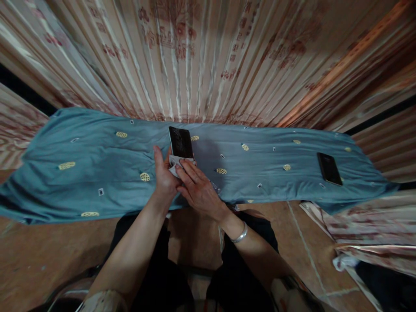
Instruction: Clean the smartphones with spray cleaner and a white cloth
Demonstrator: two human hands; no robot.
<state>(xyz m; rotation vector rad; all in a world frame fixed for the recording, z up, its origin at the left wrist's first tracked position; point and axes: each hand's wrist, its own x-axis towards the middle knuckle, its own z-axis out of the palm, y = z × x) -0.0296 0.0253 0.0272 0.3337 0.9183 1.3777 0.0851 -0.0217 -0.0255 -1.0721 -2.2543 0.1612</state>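
A black smartphone (181, 142) lies tilted in my left hand (165, 175), which supports it from below. The thumb stands out to the side, and the fingers beneath the phone are mostly hidden. Across the lower end of the screen is a crumpled white wipe (175, 161). My right hand (199, 187) presses this wipe flat with its fingers. Beside the right hand, a shiny clear thing (215, 187) shows on the cloth, too hidden to name. Both hands are over the front half of the table.
A teal cloth with pineapple prints (253, 167) covers the long narrow table. A second dark phone (329, 169) lies at its right end. Patterned curtains (208, 60) hang close behind the table, and more fabric (373, 229) hangs at lower right. Tiled floor (299, 242) shows below.
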